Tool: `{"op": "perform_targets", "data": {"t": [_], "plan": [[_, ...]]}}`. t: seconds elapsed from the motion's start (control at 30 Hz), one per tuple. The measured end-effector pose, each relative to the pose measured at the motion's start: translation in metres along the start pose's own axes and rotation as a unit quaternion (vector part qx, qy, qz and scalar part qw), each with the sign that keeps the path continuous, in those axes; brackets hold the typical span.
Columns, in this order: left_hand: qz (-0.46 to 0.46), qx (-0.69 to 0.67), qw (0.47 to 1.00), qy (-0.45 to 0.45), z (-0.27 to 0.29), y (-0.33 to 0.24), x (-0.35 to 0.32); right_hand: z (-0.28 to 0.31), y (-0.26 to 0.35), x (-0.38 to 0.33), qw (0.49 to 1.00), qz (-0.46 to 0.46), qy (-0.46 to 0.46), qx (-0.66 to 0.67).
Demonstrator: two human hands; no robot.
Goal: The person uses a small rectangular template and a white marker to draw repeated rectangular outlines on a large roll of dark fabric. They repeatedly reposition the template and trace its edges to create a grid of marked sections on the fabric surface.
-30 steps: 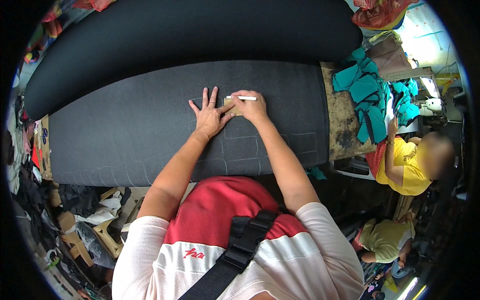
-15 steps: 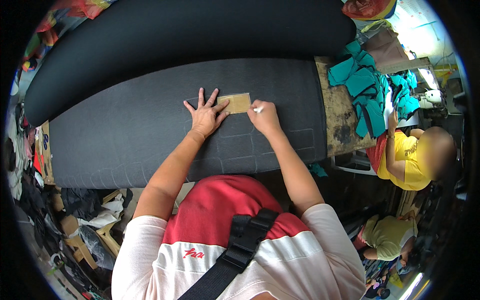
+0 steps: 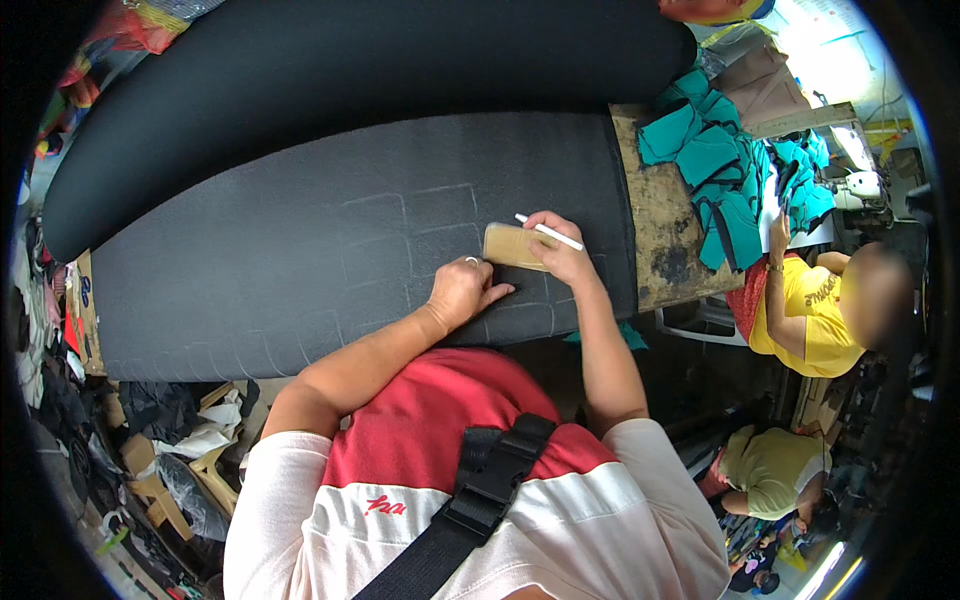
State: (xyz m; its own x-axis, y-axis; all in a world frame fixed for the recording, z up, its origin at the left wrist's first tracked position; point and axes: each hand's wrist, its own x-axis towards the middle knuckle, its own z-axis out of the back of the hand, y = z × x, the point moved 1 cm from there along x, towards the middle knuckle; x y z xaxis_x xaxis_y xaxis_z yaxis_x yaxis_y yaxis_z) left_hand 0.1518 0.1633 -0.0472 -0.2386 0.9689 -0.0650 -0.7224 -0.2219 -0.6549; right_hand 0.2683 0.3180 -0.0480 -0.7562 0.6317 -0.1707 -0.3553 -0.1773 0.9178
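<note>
Dark grey cloth [image 3: 260, 230] with pale chalk-like outlines lies across the table in front of me. My right hand [image 3: 566, 256] is closed around a white pen [image 3: 553, 233] and also grips a tan, translucent rectangular template [image 3: 508, 246], tilted above the cloth. Close to the template's left end, my left hand [image 3: 463, 294] rests on the cloth. Its fingers curl under and its thumb points right; whatever they may hold is hidden. A ring shows on one finger.
A thick black fabric roll [image 3: 380, 70] runs along the far side. Teal cut pieces [image 3: 715, 150] are heaped on the worn wooden tabletop [image 3: 665, 215] at right. A person in a yellow shirt [image 3: 805, 310] sits by a sewing machine [image 3: 860, 187]. Cardboard scraps [image 3: 160, 490] lie lower left.
The template has been lifted off the cloth and moved right and nearer me, now in my right hand with the pen. My left hand has gone from spread flat to curled, nearer me.
</note>
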Motion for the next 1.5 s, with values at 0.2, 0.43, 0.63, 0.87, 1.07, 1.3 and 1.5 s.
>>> {"op": "perform_targets", "data": {"t": [0.2,0.43,0.63,0.87,1.07,1.3,1.5], "plan": [[-0.249,0.067,0.957,-0.129,-0.035,0.009,0.02,0.012,-0.004,0.019,0.98,0.135,-0.034,-0.142],[-0.181,0.042,0.975,-0.119,-0.055,0.016,0.022,-0.011,0.009,0.026,0.987,0.139,-0.018,-0.074],[-0.171,0.05,0.972,-0.156,-0.053,0.011,0.024,0.002,-0.004,0.025,0.976,0.168,-0.04,-0.136],[-0.162,0.034,0.977,-0.137,-0.051,0.01,0.026,0.023,-0.011,-0.035,0.968,0.115,-0.134,-0.177],[-0.149,0.089,0.973,-0.151,-0.031,0.023,0.066,0.029,-0.01,-0.011,0.988,0.016,-0.149,-0.034],[-0.155,0.048,0.974,-0.159,-0.028,0.036,0.077,-0.006,0.006,0.071,0.988,0.109,-0.104,-0.017],[-0.166,0.039,0.971,-0.169,-0.031,0.039,0.08,-0.007,0.005,0.089,0.979,0.103,-0.04,-0.17]]}}
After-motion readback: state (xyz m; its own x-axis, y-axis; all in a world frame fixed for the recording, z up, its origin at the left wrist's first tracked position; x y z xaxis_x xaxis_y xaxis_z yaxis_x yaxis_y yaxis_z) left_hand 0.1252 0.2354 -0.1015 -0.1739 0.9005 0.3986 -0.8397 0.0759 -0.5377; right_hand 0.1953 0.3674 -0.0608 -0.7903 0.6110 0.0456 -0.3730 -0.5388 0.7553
